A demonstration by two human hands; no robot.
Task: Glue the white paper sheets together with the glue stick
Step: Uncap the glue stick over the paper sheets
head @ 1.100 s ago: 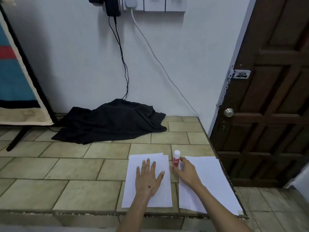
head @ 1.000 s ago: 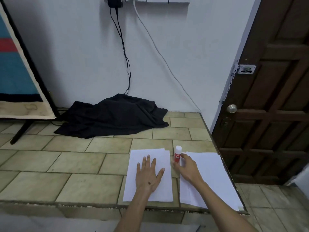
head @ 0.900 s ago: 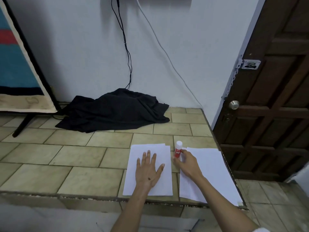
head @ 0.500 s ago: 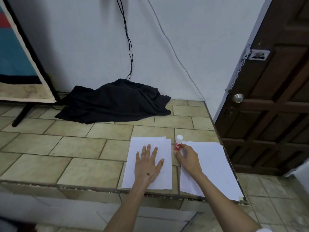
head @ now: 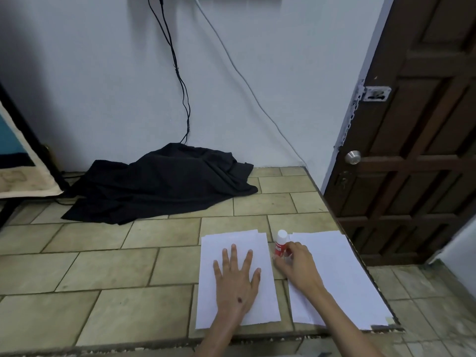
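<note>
Glue comes first, and the step in hand looks like the pick-up of the small red-and-white glue stick with its white cap (head: 280,244), which stands upright on the tan tiled ledge (head: 108,271) in the gap between the two lots of paper. To do it well, the right hand (head: 298,266) should close round the red barrel low down, lift it straight up so it does not tip onto either sheet, and leave the cap free to be pulled off; the cap is on, so no glue can go down yet. The left hand (head: 237,276) should hold its sheet flat, since loose paper near a ledge edge slides easily.

As for the fingers, those of the right hand are curled, with the fingertips (head: 292,246) touching the right side of the barrel and the thumb low against its base; it reads as a light pinch, though the stick appears to stand on the tile, not lifted. The white cap rises just beyond and above those fingertips. The left hand's fingers (head: 234,253) are straight and spread, pressed flat on the left stack of white paper sheets (head: 229,240), whose far edge lies just past them. The right stack of white paper sheets (head: 342,274) lies under the right wrist and stretches away to the outer side of that hand.
</note>
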